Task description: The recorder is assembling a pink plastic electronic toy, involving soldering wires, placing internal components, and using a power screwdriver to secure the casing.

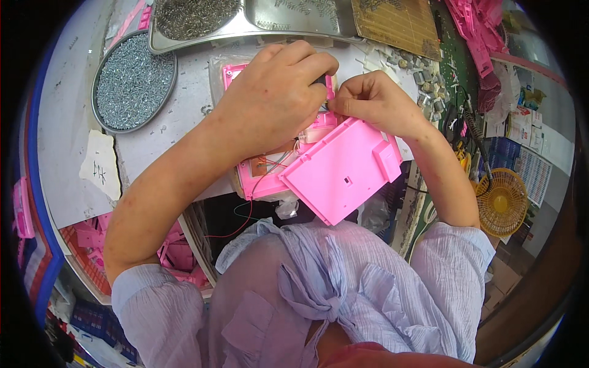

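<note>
A pink plastic casing (248, 181) lies on the worktable in front of me, with thin wires (267, 164) in its open inside. Partly over its near right side rests a flat pink cover panel (343, 175), tilted toward me, with a small square hole. My left hand (279, 92) reaches across the casing, its fingers curled down into the far part; whatever lies under them is hidden. From the right, my right hand (380, 104) brings thumb and forefinger together at the casing's far right edge, in a pinch. What sits between those fingertips is too small to name.
Small silver screws (136, 80) fill a round metal dish at the left. Behind the casing stands a metal tray (205, 37) with springs, beside a brown board (399, 24). Small metal pieces (429, 86) lie right. A yellow basket (501, 202) is farther right; pink parts (178, 257) sit lower left.
</note>
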A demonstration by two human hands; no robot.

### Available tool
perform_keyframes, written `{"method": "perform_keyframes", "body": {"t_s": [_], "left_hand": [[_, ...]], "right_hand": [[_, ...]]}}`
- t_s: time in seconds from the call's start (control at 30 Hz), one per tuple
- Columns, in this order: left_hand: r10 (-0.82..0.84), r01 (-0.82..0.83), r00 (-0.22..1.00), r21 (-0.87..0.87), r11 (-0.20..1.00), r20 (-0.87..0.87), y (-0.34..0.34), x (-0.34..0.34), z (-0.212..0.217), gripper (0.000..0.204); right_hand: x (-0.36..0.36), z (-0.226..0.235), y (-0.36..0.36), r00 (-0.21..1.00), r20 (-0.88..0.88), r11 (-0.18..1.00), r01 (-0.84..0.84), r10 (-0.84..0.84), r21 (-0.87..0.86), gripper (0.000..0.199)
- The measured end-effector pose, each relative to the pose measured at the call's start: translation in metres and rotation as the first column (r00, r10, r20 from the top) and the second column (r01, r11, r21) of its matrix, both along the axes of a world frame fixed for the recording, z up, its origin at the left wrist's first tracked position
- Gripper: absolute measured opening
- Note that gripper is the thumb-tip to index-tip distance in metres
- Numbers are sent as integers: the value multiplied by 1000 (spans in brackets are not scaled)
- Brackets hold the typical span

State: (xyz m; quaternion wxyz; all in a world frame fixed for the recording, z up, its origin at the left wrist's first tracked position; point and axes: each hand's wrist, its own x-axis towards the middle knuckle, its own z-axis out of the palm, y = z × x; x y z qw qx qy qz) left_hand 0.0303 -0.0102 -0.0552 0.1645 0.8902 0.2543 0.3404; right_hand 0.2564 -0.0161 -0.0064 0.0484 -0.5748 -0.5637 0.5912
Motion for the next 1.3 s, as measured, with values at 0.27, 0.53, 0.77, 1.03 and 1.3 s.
{"method": "perform_keyframes", "body": {"t_s": [0.27,0.53,0.77,1.03,1.3], "left_hand": [[4,-4,1000,11,1000,-1,0,1,-1,12],[67,-73,997,139,988,47,-2,-10,15,23],[-48,368,925,-862,349,376,-43,-27,97,29],[753,-130,396,-780,612,525,-69,-121,84,38],[771,-40,505,-882,469,387,-101,-99,36,44]], "right_hand": [[-5,-3,-3,999,48,998,2,-5,65,25],[24,57,-8,990,-139,986,43,-20,159,30],[-32,141,60,875,-40,850,-456,482,264,23],[-20,17,-3,1000,-6,444,15,-22,896,24],[-31,-27,-39,979,132,603,-13,-153,798,22]]}}
